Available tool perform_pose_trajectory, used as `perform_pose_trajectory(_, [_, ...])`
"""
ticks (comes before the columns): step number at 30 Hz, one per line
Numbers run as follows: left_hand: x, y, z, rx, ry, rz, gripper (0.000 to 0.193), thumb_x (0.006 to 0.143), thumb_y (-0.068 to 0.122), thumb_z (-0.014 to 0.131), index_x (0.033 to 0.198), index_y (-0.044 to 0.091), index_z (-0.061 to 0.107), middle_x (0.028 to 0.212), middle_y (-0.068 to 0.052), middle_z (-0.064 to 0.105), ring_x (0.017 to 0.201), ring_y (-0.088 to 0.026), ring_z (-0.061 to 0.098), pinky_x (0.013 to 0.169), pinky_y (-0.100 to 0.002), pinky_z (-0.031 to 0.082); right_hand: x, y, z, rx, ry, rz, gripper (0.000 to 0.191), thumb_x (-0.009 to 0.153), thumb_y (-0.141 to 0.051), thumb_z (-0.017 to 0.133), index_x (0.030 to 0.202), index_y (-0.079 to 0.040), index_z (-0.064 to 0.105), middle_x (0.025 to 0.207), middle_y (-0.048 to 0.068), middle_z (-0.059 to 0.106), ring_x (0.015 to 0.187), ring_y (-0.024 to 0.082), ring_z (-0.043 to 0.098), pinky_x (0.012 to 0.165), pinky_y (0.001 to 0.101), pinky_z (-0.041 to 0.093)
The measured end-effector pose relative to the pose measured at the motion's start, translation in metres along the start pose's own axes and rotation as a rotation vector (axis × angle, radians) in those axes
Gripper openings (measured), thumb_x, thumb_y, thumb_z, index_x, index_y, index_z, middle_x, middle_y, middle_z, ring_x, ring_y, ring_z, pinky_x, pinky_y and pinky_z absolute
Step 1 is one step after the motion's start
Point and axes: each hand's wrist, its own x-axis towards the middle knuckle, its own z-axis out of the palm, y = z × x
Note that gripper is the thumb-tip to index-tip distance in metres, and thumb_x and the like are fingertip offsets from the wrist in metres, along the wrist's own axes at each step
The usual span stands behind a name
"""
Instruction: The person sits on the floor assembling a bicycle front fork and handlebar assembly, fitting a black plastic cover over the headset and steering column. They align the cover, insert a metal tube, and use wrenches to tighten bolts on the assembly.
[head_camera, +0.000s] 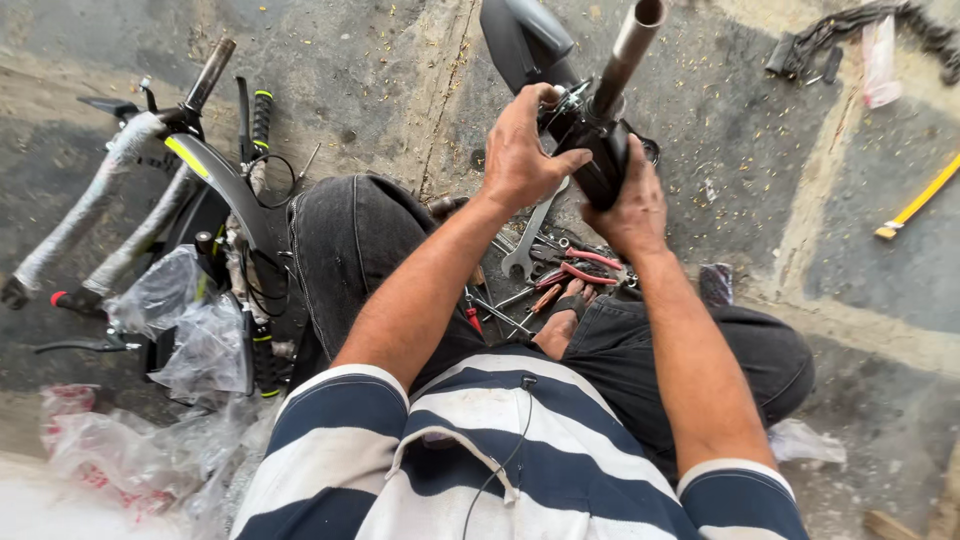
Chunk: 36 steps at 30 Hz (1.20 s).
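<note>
I sit on the ground holding a black bicycle part with a grey metal tube (622, 55) sticking up from it. My left hand (522, 150) grips its left side, fingers curled over the top of the black clamp (590, 135). My right hand (628, 205) holds the clamp from below and the right. A black mudguard (525, 40) extends behind the part. A silver spanner (527, 245) lies on the ground just under my hands, beside red-handled pliers (585, 270).
Wrapped bicycle parts (120, 200), a black fender with a yellow stripe (215, 175) and crumpled clear plastic (190, 330) lie at the left. A yellow-handled tool (918, 205) rests at the right, dark chain-like parts (850, 30) at the top right. Concrete floor all around.
</note>
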Motion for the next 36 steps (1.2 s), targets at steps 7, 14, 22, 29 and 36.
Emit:
perform_pose_trajectory(7, [-0.004, 0.002, 0.006, -0.031, 0.039, 0.052, 0.087, 0.067, 0.038, 0.096, 0.135, 0.013, 0.048, 0.124, -0.012, 0.062, 0.119, -0.033, 0.060, 0.104, -0.047, 0.047, 0.007, -0.002, -0.070, -0.171, -0.244, 0.178, 0.105, 0.062, -0.025, 0.084, 0.155, -0.014, 0.038, 0.134, 0.023, 0.060, 0.120, 0.043, 0.061, 0.102, 0.0504, 0.049])
perform_pose_trajectory(14, [-0.029, 0.009, 0.016, 0.193, 0.016, -0.100, 0.109, 0.058, 0.057, 0.098, 0.145, 0.022, 0.044, 0.123, -0.017, 0.047, 0.117, -0.039, 0.047, 0.101, -0.051, 0.042, 0.001, -0.010, -0.078, -0.117, -0.226, 0.161, 0.102, 0.062, -0.025, 0.083, 0.154, -0.013, 0.040, 0.134, 0.023, 0.061, 0.120, 0.042, 0.062, 0.102, 0.0491, 0.050])
perform_pose_trajectory(22, [-0.028, -0.033, 0.025, -0.183, -0.169, -0.018, 0.102, 0.069, 0.017, 0.081, 0.156, 0.016, 0.029, 0.139, -0.024, 0.052, 0.133, -0.041, 0.050, 0.116, -0.049, 0.040, 0.001, 0.000, -0.088, -0.166, -0.234, 0.098, 0.106, 0.061, -0.025, 0.086, 0.155, -0.009, 0.040, 0.135, 0.024, 0.060, 0.121, 0.043, 0.061, 0.103, 0.0494, 0.049])
perform_pose_trajectory(29, [-0.035, -0.065, 0.041, -0.359, -0.085, -0.274, 0.053, 0.087, 0.005, 0.067, 0.133, 0.009, 0.040, 0.121, -0.018, 0.066, 0.122, -0.031, 0.068, 0.105, -0.038, 0.051, 0.003, 0.001, -0.092, -0.169, -0.263, 0.109, 0.108, 0.060, -0.026, 0.087, 0.155, -0.009, 0.039, 0.133, 0.023, 0.060, 0.120, 0.041, 0.061, 0.103, 0.0490, 0.048])
perform_pose_trajectory(36, [-0.043, -0.069, 0.054, -0.055, -0.103, -0.135, 0.051, 0.089, 0.017, 0.079, 0.130, 0.002, 0.053, 0.117, -0.022, 0.066, 0.112, -0.037, 0.064, 0.099, -0.042, 0.050, -0.002, 0.000, -0.096, -0.258, -0.260, 0.088, 0.105, 0.062, -0.025, 0.087, 0.155, -0.010, 0.040, 0.124, 0.022, 0.062, 0.114, 0.042, 0.062, 0.098, 0.0505, 0.051])
